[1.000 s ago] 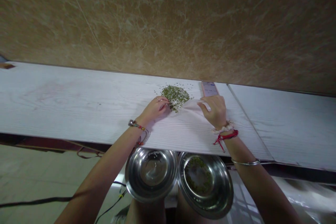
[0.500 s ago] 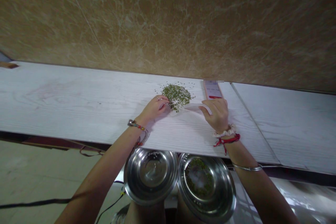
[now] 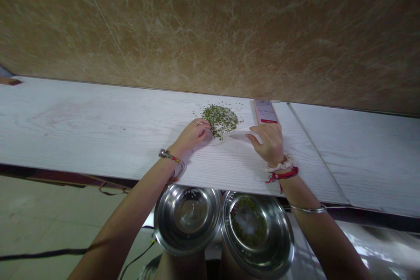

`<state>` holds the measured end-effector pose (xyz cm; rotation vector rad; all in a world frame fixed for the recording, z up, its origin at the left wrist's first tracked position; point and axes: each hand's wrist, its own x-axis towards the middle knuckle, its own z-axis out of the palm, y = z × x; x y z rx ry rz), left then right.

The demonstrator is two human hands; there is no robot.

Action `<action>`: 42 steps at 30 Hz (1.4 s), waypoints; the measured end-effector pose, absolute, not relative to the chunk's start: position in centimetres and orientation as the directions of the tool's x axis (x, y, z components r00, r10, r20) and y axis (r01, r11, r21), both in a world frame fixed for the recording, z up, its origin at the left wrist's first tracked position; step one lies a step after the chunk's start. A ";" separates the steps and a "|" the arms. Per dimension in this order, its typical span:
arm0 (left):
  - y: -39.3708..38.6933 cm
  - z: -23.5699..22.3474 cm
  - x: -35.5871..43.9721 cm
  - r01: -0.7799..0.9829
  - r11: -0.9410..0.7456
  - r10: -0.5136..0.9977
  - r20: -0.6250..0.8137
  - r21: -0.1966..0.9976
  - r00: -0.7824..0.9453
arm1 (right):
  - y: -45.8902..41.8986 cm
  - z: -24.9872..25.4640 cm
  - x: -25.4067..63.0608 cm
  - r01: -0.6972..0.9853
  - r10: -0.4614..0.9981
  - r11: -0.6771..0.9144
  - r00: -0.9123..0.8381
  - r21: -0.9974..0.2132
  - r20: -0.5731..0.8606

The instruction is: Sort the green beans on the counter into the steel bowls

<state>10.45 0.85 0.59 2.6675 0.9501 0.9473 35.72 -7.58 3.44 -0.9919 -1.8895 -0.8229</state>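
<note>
Small green beans (image 3: 220,119) lie in a loose pile on the white wood-grain table, a few scattered around its edge. At the left rim of the pile is my left hand (image 3: 195,134), its fingers curled and their tips by the beans; a pale edge shows near the thumb, too unclear to name. To the right of the pile, my right hand (image 3: 269,140) pinches a thin, whitish, see-through sheet (image 3: 241,135). The sheet's tip points left toward the lower part of the pile. A phone (image 3: 266,113) lies just beyond my right fingers.
Two steel bowls rest below the table's front edge on my legs. The left bowl (image 3: 187,221) is shiny inside; the right bowl (image 3: 278,245) holds green beans. A brown tiled wall (image 3: 210,30) rises behind the table. Cables (image 3: 42,253) run at lower left.
My right hand has shifted slightly left with the thin sheet, whose tip is a little nearer the beans. My left hand and the pile look nearly the same.
</note>
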 end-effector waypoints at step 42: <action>0.7 1.0 10.6 0.534 -0.742 0.670 0.444 0.405 0.595 | -7.6 2.9 35.3 0.853 0.372 0.509 -0.336 0.113 0.865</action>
